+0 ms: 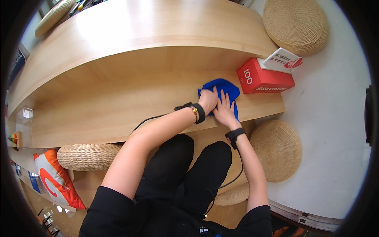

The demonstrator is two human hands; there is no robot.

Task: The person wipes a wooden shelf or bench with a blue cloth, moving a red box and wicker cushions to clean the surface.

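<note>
A blue cloth lies crumpled on the light wood shelf board, near its right end. My left hand presses on the cloth's left part with the wrist bent. One finger points forward, and the others curl under, where their grip is hidden. Beside it, my right hand rests palm down on the cloth, its fingers spread apart. Part of the cloth hangs towards the board's front edge under the right hand. Each wrist wears a black strap with a cable.
A red box bearing writing stands right of the cloth, with a white sign on top. A raised wood ledge runs behind. Woven round cushions lie around, and an orange and white pillow leans at left.
</note>
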